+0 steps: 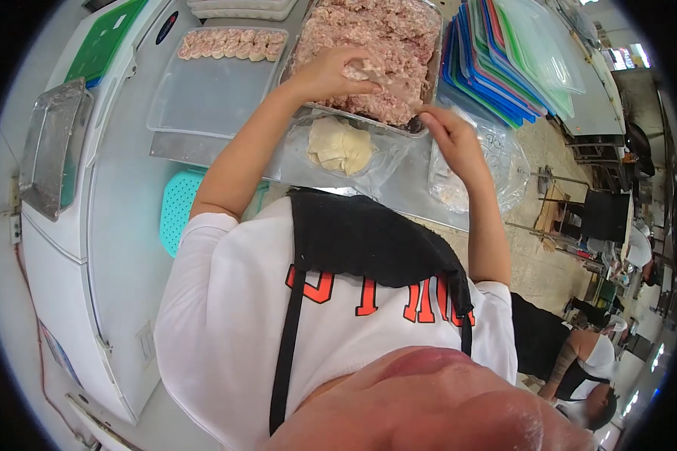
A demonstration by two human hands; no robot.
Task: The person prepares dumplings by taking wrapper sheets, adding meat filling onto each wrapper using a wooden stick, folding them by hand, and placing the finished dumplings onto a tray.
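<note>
A pale wall (1, 143) lies on one side of the white appliance (56, 244), a steel table (399, 197) on the other. Well across from the appliance spreads beige floor (545, 263) (rather cluttered), with dark furniture (606, 216), bright lights (658, 358) and, perhaps, a window (630, 56); the lens edge blurs it.

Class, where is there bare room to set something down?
Free: the clear tray, in front of its meat-filled pieces; a table strip between the plastic sheet under the dough and the bag. Crowded: the meat tray, left hand over it, right hand at its corner; the coloured stack beside it.
</note>
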